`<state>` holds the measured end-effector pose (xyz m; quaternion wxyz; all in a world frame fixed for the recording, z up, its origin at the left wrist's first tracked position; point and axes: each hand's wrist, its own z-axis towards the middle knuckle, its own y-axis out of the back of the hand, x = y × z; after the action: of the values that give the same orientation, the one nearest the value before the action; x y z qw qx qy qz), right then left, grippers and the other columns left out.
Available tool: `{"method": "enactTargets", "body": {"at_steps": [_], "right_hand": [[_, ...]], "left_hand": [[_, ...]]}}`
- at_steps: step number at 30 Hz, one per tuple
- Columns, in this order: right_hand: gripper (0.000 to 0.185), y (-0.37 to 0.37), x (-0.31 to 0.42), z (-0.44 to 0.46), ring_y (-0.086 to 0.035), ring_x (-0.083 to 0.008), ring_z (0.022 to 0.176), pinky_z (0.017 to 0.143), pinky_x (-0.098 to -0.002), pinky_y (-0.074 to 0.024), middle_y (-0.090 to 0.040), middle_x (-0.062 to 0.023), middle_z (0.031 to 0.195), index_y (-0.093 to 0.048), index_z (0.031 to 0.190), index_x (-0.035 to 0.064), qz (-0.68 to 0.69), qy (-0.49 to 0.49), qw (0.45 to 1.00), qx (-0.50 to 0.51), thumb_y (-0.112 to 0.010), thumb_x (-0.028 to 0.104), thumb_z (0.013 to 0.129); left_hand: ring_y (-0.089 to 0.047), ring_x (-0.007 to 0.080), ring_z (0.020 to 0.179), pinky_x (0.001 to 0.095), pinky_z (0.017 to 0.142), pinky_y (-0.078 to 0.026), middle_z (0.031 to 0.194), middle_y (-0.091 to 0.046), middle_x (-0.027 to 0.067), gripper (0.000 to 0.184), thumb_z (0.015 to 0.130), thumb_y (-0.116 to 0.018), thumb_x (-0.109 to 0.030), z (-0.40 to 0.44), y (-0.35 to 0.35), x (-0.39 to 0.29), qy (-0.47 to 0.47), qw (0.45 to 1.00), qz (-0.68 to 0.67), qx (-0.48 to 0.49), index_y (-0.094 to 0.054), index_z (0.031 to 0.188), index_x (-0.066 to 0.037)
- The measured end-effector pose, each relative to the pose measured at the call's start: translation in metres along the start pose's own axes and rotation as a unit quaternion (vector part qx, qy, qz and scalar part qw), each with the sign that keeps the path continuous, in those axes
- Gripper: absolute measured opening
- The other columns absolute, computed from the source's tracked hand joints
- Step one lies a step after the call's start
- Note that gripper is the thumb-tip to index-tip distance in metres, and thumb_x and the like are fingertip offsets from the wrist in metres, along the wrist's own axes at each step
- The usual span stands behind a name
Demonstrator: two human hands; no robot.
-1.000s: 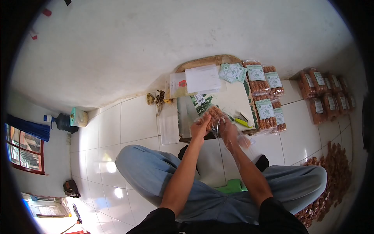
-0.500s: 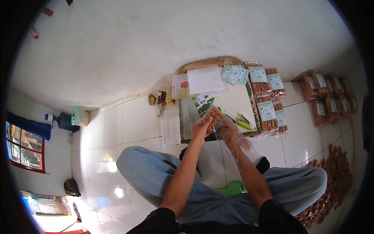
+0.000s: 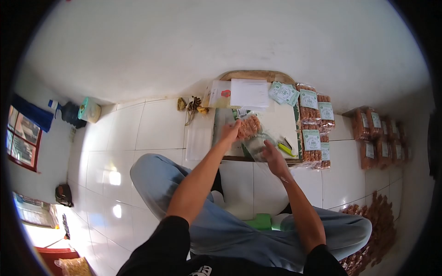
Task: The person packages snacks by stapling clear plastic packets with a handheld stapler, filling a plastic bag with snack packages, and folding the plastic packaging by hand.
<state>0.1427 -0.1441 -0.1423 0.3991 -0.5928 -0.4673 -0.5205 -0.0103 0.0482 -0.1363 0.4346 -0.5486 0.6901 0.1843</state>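
Note:
A clear plastic bag of reddish-brown snack pieces (image 3: 250, 127) is held over the near side of the low table (image 3: 281, 122). My left hand (image 3: 231, 132) is closed around its left side, thumb on top. The bag's loose clear end trails toward my right hand (image 3: 275, 158), whose curled fingers are at that plastic by the table's front edge. Beside that hand lies a yellow-green cutter (image 3: 285, 148). A small printed label shows at the top of the held bag.
White sheets (image 3: 249, 93) and green printed labels (image 3: 284, 93) lie at the table's back. Labelled snack packs (image 3: 311, 139) stand along its right side, with more packs (image 3: 375, 124) farther right. Loose brown pieces (image 3: 380, 227) lie on the floor by my right knee. A green object (image 3: 261, 221) is between my legs.
My right hand, inside the clear plastic before, has drawn out and back toward me, down-right. My left hand still holds the bag, now slightly farther left. The camera view has shifted a little.

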Motion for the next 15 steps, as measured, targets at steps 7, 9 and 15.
{"method": "enactTargets", "body": {"at_steps": [7, 9, 15], "right_hand": [[0.060, 0.011, -0.007, -0.042, -0.045, -0.0351, 0.128, 0.105, -0.0388, -0.0375, -0.040, -0.0186, 0.144, -0.026, 0.145, 0.0042, -0.396, 0.183, 0.898, 0.063, -0.054, 0.007, 0.092], [0.063, 0.010, -0.010, -0.040, -0.042, -0.0348, 0.131, 0.107, -0.0390, -0.0363, -0.035, -0.0178, 0.148, -0.024, 0.146, 0.0043, -0.428, 0.248, 0.866, 0.071, -0.055, 0.007, 0.091], [0.062, -0.028, -0.013, -0.007, -0.028, -0.0417, 0.137, 0.111, -0.0403, -0.0307, -0.026, -0.0261, 0.149, -0.021, 0.145, -0.0051, -0.421, 0.247, 0.872, 0.024, -0.048, -0.003, 0.089]], "left_hand": [[-0.046, 0.0346, 0.124, 0.0449, 0.102, -0.039, 0.133, -0.050, 0.0177, 0.057, 0.095, -0.047, -0.043, -0.022, 0.010, -0.038, -0.327, 0.782, 0.491, -0.201, -0.049, 0.127, 0.004], [-0.041, 0.0336, 0.129, 0.0446, 0.107, -0.033, 0.138, -0.046, 0.0181, 0.057, 0.097, -0.044, -0.043, -0.017, 0.016, -0.032, -0.507, 0.653, 0.563, -0.006, -0.047, 0.131, 0.003], [-0.027, 0.0298, 0.140, 0.0434, 0.114, -0.020, 0.149, -0.033, 0.0177, 0.074, 0.095, -0.039, -0.056, -0.024, 0.001, -0.008, -0.548, 0.520, 0.652, 0.070, -0.039, 0.140, 0.003]]}}
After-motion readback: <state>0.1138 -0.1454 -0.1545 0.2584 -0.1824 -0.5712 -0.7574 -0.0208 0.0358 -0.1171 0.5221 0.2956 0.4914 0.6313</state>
